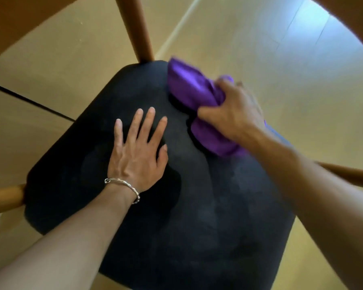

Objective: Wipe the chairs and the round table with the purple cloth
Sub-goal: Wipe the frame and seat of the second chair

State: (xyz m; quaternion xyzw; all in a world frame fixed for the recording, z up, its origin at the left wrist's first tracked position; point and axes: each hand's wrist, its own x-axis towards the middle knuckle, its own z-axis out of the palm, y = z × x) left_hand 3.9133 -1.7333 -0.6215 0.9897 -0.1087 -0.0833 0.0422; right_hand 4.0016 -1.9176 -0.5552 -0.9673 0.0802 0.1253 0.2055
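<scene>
One chair seat (197, 216), black, padded, on a wooden frame (138, 28). One purple cloth (189, 84), bunched at the seat's far right corner, long axis running away from us; our right hand (233, 114) on it, grip clamped round its middle. Our left hand (134, 155) flat mid-seat, grip apart, fingers spread. We judge the remaining seat lies left of the cloth and nearer us.

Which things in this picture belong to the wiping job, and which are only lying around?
Job: purple cloth, gripped by the right hand; black chair seat; left hand, flat on the seat; wooden chair frame.
Only around: bracelet on the left wrist; dark line on the floor.
</scene>
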